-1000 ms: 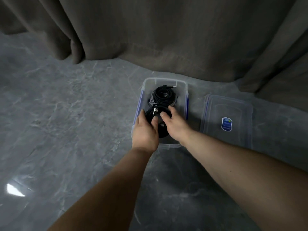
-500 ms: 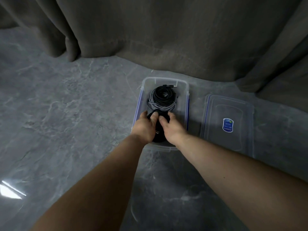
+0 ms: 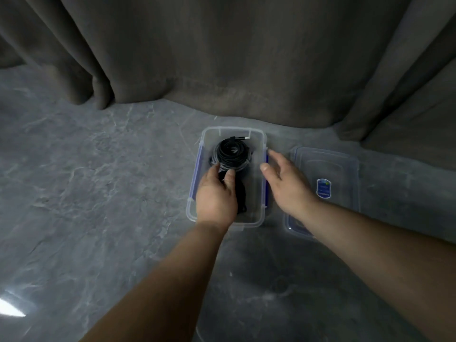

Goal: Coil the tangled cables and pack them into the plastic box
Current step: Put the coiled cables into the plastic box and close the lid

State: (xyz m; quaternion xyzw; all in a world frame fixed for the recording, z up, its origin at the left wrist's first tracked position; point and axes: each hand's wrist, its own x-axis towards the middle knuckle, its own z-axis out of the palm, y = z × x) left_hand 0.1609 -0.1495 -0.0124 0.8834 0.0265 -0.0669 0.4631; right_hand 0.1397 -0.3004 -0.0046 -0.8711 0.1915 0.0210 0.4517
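Since half a second ago: right hand [image 3: 287, 183] off the cables, lifted rightward over the right rim of the plastic box [image 3: 256, 219], fingers now spread and relaxed, holding nothing. Left hand [image 3: 216, 196] still down inside the box at lower centre, fingers and thumb curled onto the black coil [image 3: 240, 193], pressing or gripping it against the floor of the box; exact grip partly hidden by the hand itself.

Further up in the box, toward the top of the frame: a second coil [image 3: 230, 153], black and grey, already seated, with a plug end sticking out near the far wall. Clear lid [image 3: 325, 166] lying flat on the grey floor just right of the box, blue sticker showing.

Step in hand, by the look of it: settling the last coil into place; packing nearly done. Next move probably calls for releasing the left hand without letting the loops spring up, then reaching right for the lid.
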